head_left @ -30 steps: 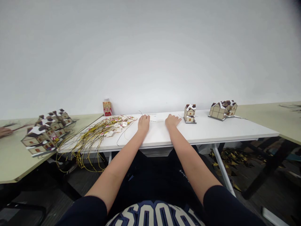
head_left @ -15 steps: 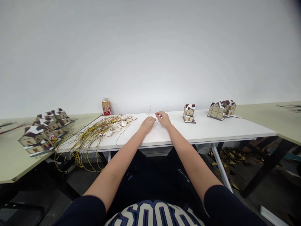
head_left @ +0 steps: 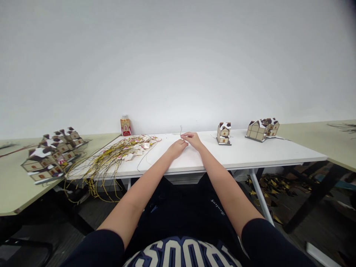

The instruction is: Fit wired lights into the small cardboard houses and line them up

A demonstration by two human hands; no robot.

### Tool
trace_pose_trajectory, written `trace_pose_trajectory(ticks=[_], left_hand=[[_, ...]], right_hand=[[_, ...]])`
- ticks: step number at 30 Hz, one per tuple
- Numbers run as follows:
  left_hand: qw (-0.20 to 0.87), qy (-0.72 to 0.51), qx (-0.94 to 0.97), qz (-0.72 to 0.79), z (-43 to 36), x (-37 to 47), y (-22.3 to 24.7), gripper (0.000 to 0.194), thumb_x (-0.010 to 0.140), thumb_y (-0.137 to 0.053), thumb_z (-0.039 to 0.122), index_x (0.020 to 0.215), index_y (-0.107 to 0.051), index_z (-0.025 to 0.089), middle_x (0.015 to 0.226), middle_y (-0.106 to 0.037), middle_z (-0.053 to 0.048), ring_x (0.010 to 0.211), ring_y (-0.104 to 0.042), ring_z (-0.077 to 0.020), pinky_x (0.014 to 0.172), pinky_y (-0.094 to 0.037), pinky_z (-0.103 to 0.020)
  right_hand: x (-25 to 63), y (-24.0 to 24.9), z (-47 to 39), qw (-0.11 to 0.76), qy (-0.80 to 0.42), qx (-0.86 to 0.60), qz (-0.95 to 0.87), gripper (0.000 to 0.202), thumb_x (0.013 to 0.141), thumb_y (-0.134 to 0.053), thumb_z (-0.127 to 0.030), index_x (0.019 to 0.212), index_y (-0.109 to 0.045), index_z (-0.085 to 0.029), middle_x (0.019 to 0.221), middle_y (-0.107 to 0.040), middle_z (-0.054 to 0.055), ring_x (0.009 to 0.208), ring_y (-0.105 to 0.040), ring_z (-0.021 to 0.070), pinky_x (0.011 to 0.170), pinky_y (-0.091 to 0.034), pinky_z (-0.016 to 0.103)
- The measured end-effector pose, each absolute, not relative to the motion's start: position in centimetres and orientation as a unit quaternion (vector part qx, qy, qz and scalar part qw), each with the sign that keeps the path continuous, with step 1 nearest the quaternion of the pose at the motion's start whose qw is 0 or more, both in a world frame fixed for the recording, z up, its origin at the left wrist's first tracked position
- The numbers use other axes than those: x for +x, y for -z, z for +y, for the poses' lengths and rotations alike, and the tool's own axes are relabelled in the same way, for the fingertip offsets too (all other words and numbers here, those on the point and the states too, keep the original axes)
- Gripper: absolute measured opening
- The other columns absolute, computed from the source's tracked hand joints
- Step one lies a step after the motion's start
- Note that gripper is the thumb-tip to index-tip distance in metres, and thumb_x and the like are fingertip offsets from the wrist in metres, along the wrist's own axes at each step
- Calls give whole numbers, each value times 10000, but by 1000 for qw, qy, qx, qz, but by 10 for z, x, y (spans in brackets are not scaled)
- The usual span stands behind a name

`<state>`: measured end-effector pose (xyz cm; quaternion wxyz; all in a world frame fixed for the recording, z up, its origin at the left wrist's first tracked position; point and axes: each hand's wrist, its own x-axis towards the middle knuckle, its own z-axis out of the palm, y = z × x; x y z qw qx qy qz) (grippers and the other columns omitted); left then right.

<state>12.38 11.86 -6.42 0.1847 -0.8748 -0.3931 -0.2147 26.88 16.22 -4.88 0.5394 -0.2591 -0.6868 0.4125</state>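
Note:
My left hand (head_left: pixel 177 148) and my right hand (head_left: pixel 192 139) meet above the middle of the white table. Between their pinched fingertips is a thin dark wire (head_left: pixel 181 130), whose end sticks up past the fingers. The fingers of both hands are closed on it, and most of it is hidden by them. To the left of my hands lies a pile of small white and red pieces (head_left: pixel 139 146) with long yellow and dark wires (head_left: pixel 104 159) trailing over the table's front edge. A small model house (head_left: pixel 223 133) with a snowy roof stands upright to the right.
More model houses (head_left: pixel 257 131) stand at the table's right end, others (head_left: pixel 46 165) on the left side table (head_left: pixel 16 196). A red and gold bottle (head_left: pixel 125 126) is by the wall. The white table (head_left: pixel 250 155) meets another table (head_left: pixel 317 139) at right. Gold scraps (head_left: pixel 271 187) lie below.
My hands have come closer together, with the left fingers now under the right fingertips. The upright wire end has shifted slightly right and looks like a single strand.

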Motion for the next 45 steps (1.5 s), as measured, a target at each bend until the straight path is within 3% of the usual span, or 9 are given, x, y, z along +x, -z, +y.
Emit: trace_pose_trajectory(ticks=[11,16,19,22,25,29,34,40,45], left_hand=[[190,221,-877,-381,117,125,64,263,917,-388,144,940,-649,160,988,-644,-93,1017,-591,-190,929,-490,-353],[226,260,-855,-387,102,128,59,371,888,-388,104,1208,-559,184,1320,-517,-126,1180,-518,-215,993,-456,-393],[233,262,-852,-389,97,129,57,395,857,-422,97,1222,-542,191,1339,-496,-122,1190,-510,-213,998,-455,-385],[226,262,-847,-404,95,129,55,392,850,-431,108,1220,-532,187,1324,-497,-123,1155,-532,-208,976,-470,-370],[222,271,-842,-411,94,129,54,376,851,-423,115,1206,-532,174,1302,-503,-133,1132,-544,-211,956,-481,-370],[222,281,-842,-405,95,128,54,368,842,-424,111,1189,-530,176,1288,-507,-134,1135,-543,-216,951,-486,-385],[229,295,-839,-397,98,125,55,363,833,-432,109,1175,-531,179,1267,-522,-131,1136,-542,-227,943,-493,-392],[223,299,-837,-400,98,124,56,378,825,-431,103,1183,-526,179,1261,-523,-129,1133,-542,-230,948,-488,-394],[216,278,-840,-414,99,124,57,401,814,-432,96,1195,-522,182,1277,-510,-130,1122,-544,-232,945,-485,-397]], right_hand=[[269,45,157,522,-438,-287,-674,328,575,-734,-463,700,-695,-162,780,-688,47,720,-602,167,585,-467,263],[271,47,171,590,-389,-380,-597,420,759,-535,-525,920,-652,-155,908,-672,77,758,-633,175,573,-490,258],[278,47,179,633,-335,-452,-532,479,854,-371,-502,1069,-603,-142,1072,-636,129,863,-638,202,634,-513,296],[288,48,181,661,-269,-513,-477,499,889,-314,-474,1119,-594,-131,1158,-595,168,1004,-600,245,796,-504,366],[295,46,176,679,-217,-543,-444,476,912,-308,-423,1150,-590,-122,1258,-518,203,1163,-511,281,957,-428,423],[304,39,169,692,-150,-584,-398,448,937,-304,-391,1146,-601,-131,1349,-395,216,1308,-344,329,1055,-303,505],[337,30,176,730,-68,-625,-269,351,895,-411,-447,974,-656,-209,1283,-469,122,1239,-401,315,1064,-275,490],[407,37,193,699,-152,-663,-221,318,907,-289,-338,975,-572,-208,1174,-534,151,1069,-539,272,928,-400,429],[431,52,208,674,-193,-668,-250,226,871,-296,-247,838,-516,-204,975,-577,145,963,-575,267,826,-432,399]])
